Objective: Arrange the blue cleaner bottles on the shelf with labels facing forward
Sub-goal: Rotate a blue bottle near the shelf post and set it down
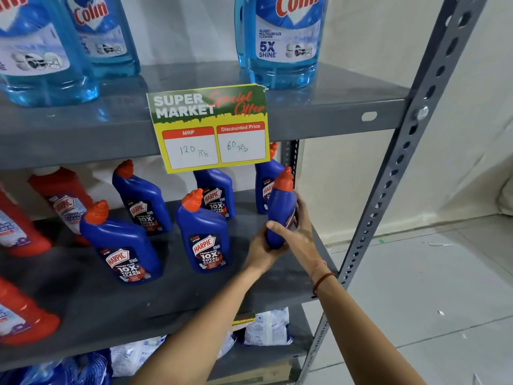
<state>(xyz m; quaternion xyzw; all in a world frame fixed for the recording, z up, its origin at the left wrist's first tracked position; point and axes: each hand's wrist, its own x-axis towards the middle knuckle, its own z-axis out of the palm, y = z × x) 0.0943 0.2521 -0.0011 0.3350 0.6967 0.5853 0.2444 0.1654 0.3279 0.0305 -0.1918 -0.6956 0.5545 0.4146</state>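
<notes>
Two bare hands hold one blue cleaner bottle (280, 215) at the right end of the middle shelf (194, 298). The left hand (263, 245) cups the bottle's base from below and the left. The right hand (298, 232), with a red thread at its wrist, wraps around the body from the right, fingers closed over the front. The bottle stands nearly upright with its orange cap on top. Its plain blue side faces the viewer, and only the label's edge shows under the right fingers.

Four other blue bottles (204, 232) stand to the left on the same shelf, labels facing forward, and a fifth stands behind the held one near the rear post. Red bottles (25, 229) sit further left. A yellow price card (211, 129) hangs from the shelf above, which carries pale blue glass-cleaner bottles (283, 40).

The step in hand appears to be turning this bottle. The next move likely calls for rotating it until the label faces front, then setting it down in line with the front row.
</notes>
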